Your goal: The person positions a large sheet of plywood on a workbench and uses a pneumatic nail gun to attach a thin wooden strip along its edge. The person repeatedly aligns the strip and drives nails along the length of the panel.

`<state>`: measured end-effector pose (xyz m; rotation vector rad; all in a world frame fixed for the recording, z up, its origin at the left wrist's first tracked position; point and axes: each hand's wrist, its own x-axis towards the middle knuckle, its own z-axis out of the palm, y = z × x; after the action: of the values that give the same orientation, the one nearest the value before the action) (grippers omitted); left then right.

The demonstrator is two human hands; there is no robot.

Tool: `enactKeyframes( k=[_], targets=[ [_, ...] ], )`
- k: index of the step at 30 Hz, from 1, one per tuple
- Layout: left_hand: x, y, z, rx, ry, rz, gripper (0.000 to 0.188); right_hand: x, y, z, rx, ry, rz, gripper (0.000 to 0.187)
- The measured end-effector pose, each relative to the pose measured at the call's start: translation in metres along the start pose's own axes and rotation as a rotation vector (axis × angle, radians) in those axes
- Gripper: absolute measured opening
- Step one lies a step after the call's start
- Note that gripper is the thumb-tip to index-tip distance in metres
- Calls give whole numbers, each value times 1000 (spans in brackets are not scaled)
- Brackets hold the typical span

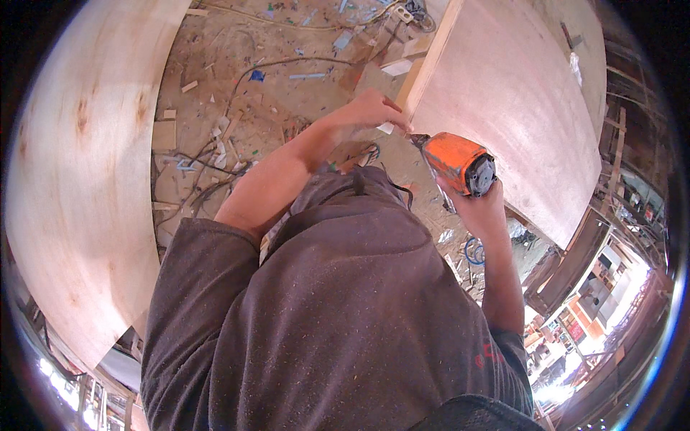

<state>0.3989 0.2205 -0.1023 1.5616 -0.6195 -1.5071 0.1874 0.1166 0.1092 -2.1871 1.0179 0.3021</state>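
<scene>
Orange power tool (454, 156) sits in right hand (480, 208), near left hand (374, 111).

Panel (503, 108) right, sheet (86, 179) left, floor (215, 47) between.

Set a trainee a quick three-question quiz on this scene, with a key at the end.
1. Multiple choice: which of the person's grips holds the orange power tool?
A) left
B) right
C) neither

2. True or false: the tool's nose points away from the left grip.

3. Fill in the missing word: the large wooden panel with dark knots is on the person's ____ side.

Key
1. B, the right grip.
2. False; it points toward the left fingers.
3. Left.
</scene>
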Motion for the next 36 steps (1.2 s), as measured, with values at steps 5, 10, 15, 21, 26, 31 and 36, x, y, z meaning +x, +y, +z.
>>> enactKeyframes(
  k=[5, 10, 15, 21, 26, 31, 36],
  targets=[
    [2, -5, -1, -4, -6, 38, 48, 4, -10, -7, -65, -39, 61, 40],
    [-4, 3, -1, -5, 1, 49, 48, 4, -4, -5, -10, -13, -10, 38],
    [-6, 5, -1, -39, -12, 67, 50, 7, 4, -1, 12, -23, -46, 37],
    [4, -8, 1, -68, 19, 85, 54, 3, 7, -5, 8, -20, 13, 35],
    [1, -1, -2, -40, -30, 62, 54, 2, 5, -8, 20, -2, -30, 32],
    [-9, 7, 1, -143, -26, 65, 54, 5, 18, -8, -49, -91, 137, 33],
    [1, -9, 0, -115, 0, 57, 60, 6, -6, -25, 51, -135, 200, 36]
  ],
)
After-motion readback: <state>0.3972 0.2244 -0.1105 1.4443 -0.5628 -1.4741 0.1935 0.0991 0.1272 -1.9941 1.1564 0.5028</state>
